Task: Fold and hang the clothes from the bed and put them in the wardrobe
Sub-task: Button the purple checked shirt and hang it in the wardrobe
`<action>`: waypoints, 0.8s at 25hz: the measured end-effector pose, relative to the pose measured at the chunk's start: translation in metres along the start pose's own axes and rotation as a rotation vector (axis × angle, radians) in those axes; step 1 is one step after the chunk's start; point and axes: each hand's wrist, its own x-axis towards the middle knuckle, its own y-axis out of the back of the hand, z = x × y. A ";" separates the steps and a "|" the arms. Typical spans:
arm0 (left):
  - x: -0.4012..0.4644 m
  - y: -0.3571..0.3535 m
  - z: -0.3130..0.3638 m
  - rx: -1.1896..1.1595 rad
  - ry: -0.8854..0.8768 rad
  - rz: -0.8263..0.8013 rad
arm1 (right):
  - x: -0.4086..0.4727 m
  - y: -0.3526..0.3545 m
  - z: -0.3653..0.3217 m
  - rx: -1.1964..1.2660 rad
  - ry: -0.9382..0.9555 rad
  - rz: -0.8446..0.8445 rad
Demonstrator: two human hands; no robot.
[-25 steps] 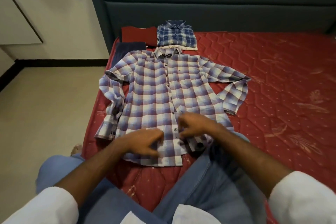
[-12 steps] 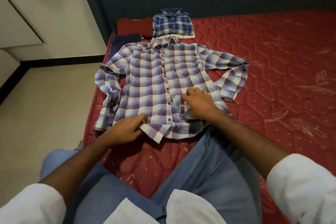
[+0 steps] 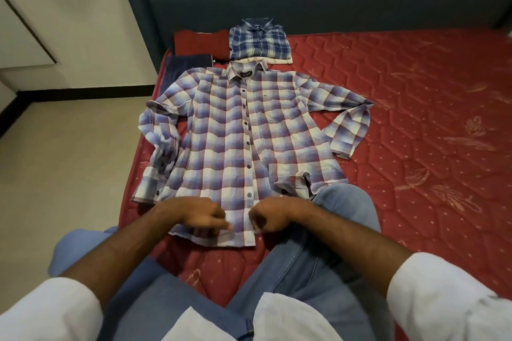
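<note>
A blue, purple and white checked shirt (image 3: 235, 130) lies face up and buttoned on the red mattress (image 3: 415, 147), collar toward the headboard, both sleeves bent inward. My left hand (image 3: 199, 214) and my right hand (image 3: 273, 214) sit side by side at the shirt's bottom hem, each pinching the fabric on either side of the button placket. Behind the collar lies a folded dark-blue checked shirt (image 3: 259, 41) on top of a folded white garment (image 3: 277, 60).
A folded dark red garment (image 3: 201, 44) and a folded navy garment (image 3: 185, 66) lie at the mattress's far left corner. The teal padded headboard (image 3: 304, 3) runs along the back. Beige floor (image 3: 69, 160) is at left. My knee in blue jeans (image 3: 343, 202) rests on the mattress.
Both hands moved down to the shirt's bottom hem and closed on it. The turned-up lower front of the shirt has been pulled flat toward me.
</note>
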 end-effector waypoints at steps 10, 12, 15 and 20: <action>0.066 0.024 0.013 -0.248 -0.067 0.564 | -0.019 0.043 0.042 -0.333 -0.350 0.482; 0.073 0.012 0.014 -0.210 -0.006 0.562 | -0.020 0.051 0.049 0.006 -0.371 0.517; 0.077 0.008 0.017 -0.287 0.048 0.565 | -0.035 0.069 0.057 0.760 -0.304 0.596; 0.077 0.027 0.046 -1.480 -0.060 0.367 | -0.054 0.063 0.055 1.209 -0.113 0.235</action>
